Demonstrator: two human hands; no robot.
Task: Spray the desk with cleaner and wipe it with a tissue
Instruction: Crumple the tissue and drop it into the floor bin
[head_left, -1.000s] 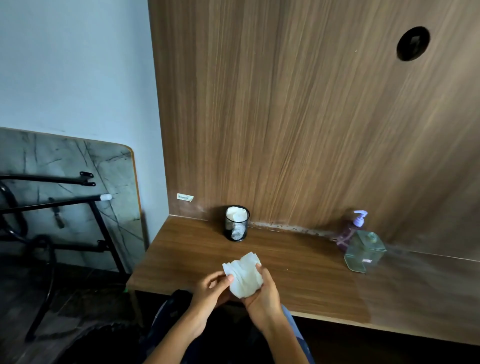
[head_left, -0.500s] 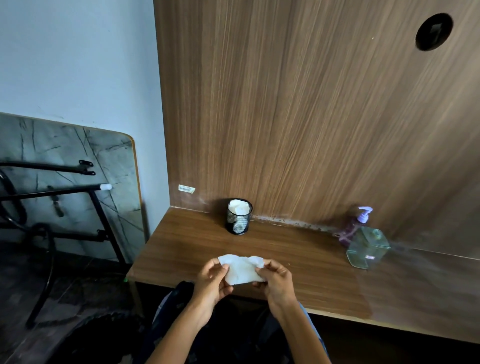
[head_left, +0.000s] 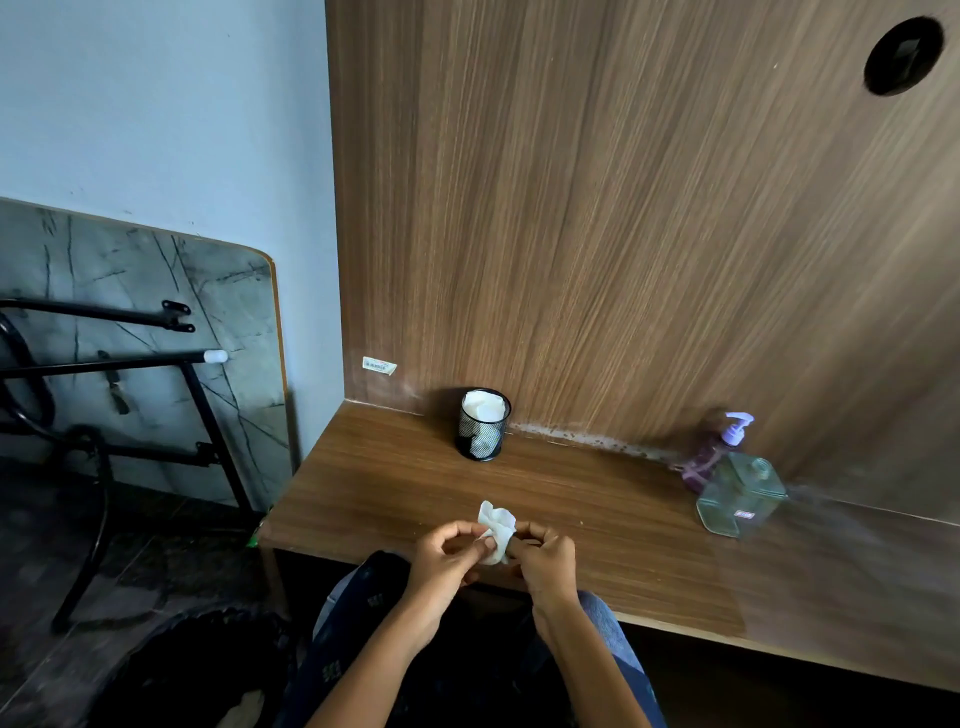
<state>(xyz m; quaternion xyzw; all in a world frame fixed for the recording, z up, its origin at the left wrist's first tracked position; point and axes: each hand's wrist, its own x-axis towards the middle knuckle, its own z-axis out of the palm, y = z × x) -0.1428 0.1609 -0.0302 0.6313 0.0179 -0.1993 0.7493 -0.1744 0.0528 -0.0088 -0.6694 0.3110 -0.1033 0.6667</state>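
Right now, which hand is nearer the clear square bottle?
Right. The right hand pinches the tissue, left of and in front of the clear square bottle; the left hand pinches the tissue's other side, farther left.

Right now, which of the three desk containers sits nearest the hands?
The black mesh cup, back-left against the wood panel; the purple pump bottle and clear square jar stand farther right.

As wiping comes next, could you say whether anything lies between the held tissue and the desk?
Nothing visible does. The left hand and right hand pinch the tissue over the bare desk; the mesh cup stands farther back.
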